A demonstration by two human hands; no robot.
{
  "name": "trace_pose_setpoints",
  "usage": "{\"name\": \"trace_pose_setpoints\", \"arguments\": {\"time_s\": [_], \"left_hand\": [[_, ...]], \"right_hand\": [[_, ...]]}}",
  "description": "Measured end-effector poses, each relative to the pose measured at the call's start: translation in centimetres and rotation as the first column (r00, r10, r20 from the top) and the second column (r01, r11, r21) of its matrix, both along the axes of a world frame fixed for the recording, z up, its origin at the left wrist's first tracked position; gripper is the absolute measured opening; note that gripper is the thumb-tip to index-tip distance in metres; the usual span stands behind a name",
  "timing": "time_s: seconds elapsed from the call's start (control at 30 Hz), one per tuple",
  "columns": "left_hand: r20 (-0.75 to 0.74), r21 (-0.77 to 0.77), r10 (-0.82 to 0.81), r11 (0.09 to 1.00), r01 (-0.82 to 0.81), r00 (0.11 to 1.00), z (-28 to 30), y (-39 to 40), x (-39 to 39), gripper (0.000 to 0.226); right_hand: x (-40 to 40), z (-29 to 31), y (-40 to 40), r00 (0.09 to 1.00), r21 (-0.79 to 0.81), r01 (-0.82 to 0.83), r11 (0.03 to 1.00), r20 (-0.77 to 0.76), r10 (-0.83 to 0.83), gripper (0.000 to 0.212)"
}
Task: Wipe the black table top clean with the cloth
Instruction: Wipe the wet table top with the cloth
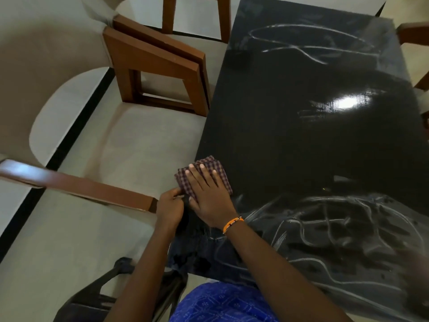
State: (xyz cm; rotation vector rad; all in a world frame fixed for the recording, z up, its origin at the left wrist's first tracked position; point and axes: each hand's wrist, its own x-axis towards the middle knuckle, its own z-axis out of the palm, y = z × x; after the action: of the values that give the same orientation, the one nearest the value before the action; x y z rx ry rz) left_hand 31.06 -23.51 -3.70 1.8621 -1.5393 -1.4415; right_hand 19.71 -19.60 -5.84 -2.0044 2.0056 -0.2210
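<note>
The black table top fills the right half of the view, glossy in the middle, with pale smear lines near its front and far ends. A folded checked cloth lies at the table's left edge. My right hand, orange band on the wrist, presses flat on the cloth with straight fingers. My left hand sits at the table's edge beside it, fingers curled at the cloth's near corner; whether it pinches the cloth is unclear.
A brown wooden chair stands left of the table, another chair's arm reaches in at the lower left. A dark plastic chair is under me. A further chair part shows at the far right. Pale tiled floor lies to the left.
</note>
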Motion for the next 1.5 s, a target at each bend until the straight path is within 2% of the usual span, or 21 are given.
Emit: {"name": "trace_pose_setpoints", "arguments": {"time_s": [0.1,0.2,0.33,0.47,0.6,0.7,0.83,0.87,0.9,1.0,1.07,1.17,1.23,1.3,1.4,1.5], "left_hand": [[0.178,-0.151,-0.1,0.98,0.128,0.979,-0.1,0.9,-1.1,0.035],[0.255,-0.285,-0.146,0.934,0.218,0.956,0.3,1.8,-2.9,0.046],[0.293,-0.433,-0.306,0.802,0.412,0.906,0.8,3.8,-6.5,0.05],[0.274,-0.466,-0.531,0.656,0.594,0.802,0.6,6.4,-10.4,0.049],[0.276,-0.452,-0.643,0.569,0.687,0.715,0.5,8.8,-13.4,0.051],[0.257,-0.458,-0.668,0.552,0.696,0.699,0.7,9.7,-14.3,0.05],[0.247,-0.445,-0.658,0.575,0.687,0.711,0.8,10.1,-14.7,0.05],[0.252,-0.437,-0.653,0.582,0.686,0.714,0.8,10.2,-14.8,0.051],[0.255,-0.432,-0.647,0.589,0.683,0.719,0.9,10.4,-15.0,0.053],[0.228,-0.445,-0.609,0.629,0.638,0.76,0.9,10.8,-15.6,0.063],[0.222,-0.457,-0.583,0.646,0.611,0.782,0.8,11.1,-16.1,0.068],[0.239,-0.459,-0.569,0.648,0.608,0.787,0.5,11.9,-16.8,0.069],[0.251,-0.449,-0.583,0.637,0.627,0.773,0.5,12.8,-17.7,0.069],[0.26,-0.446,-0.613,0.609,0.656,0.746,0.5,13.7,-18.8,0.068],[0.278,-0.439,-0.671,0.548,0.712,0.688,0.4,15.4,-20.9,0.063],[0.298,-0.44,-0.715,0.485,0.756,0.633,0.4,17.3,-22.7,0.059]], "right_hand": [[-2.7,0.1,1.7,1.0,-0.042,0.01,0.999,-0.026,-0.011,0.067],[-6.4,0.0,4.1,0.99,-0.028,0.131,0.991,-0.05,-0.132,0.069],[-13.4,0.3,8.4,0.93,0.013,0.352,0.936,-0.117,-0.349,0.071],[-20.4,0.8,14.0,0.803,-0.004,0.585,0.811,-0.14,-0.579,0.073],[-25.6,0.6,19.1,0.639,-0.037,0.757,0.652,-0.164,-0.751,0.07],[-26.9,0.3,20.3,0.545,-0.039,0.83,0.556,-0.149,-0.825,0.068],[-24.3,0.0,17.1,0.392,-0.036,0.918,0.395,-0.075,-0.917,0.067],[-23.2,0.0,15.8,0.392,-0.028,0.919,0.394,-0.066,-0.918,0.067],[-22.2,0.1,14.6,0.429,-0.019,0.902,0.431,-0.056,-0.902,0.067],[-19.0,-0.1,11.1,0.674,-0.008,0.737,0.676,-0.054,-0.736,0.068],[-18.2,-0.3,10.0,0.803,-0.011,0.595,0.804,-0.05,-0.595,0.065],[-19.5,-0.8,10.8,0.886,-0.006,0.462,0.887,-0.017,-0.462,0.064],[-21.3,-1.0,12.4,0.905,-0.018,0.423,0.906,-0.035,-0.424,0.065],[-23.4,-0.9,14.3,0.888,-0.015,0.457,0.889,-0.048,-0.457,0.066],[-27.8,-0.6,18.3,0.811,-0.003,0.581,0.814,-0.073,-0.58,0.067],[-32.7,-0.1,23.1,0.693,-0.021,0.717,0.696,-0.086,-0.716,0.068]]}}
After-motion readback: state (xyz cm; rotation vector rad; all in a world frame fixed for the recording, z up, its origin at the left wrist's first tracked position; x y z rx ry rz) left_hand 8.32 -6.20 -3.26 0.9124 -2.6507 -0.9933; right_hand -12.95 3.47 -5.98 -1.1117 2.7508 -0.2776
